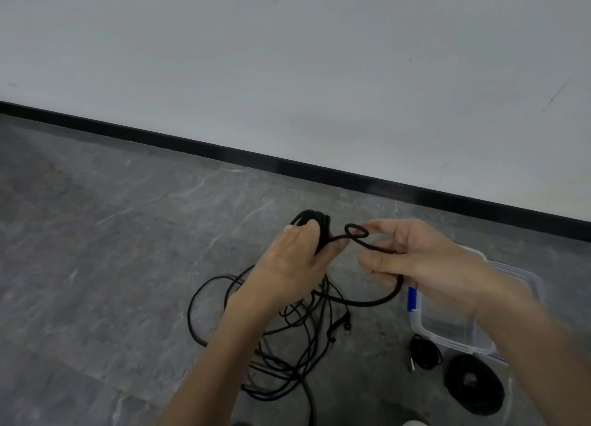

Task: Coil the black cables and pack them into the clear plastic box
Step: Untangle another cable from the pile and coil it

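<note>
Grey floor [96, 233] beneath; left of the clear plastic box [415, 326] my left hand [294, 259] grips the coil [315, 220]; fingers [383, 225] of my right hand [425, 259] pinch its loose loop [356, 232], running rightward.

grey floor [96, 240], tangled cables [289, 369], coils [473, 385], clear box [454, 342]

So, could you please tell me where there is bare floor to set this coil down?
Bare floor lies left of the tangled cables and between them and the baseboard. It is crowded on the right, where a small coil and a large coil lie beside the clear plastic box.
</note>
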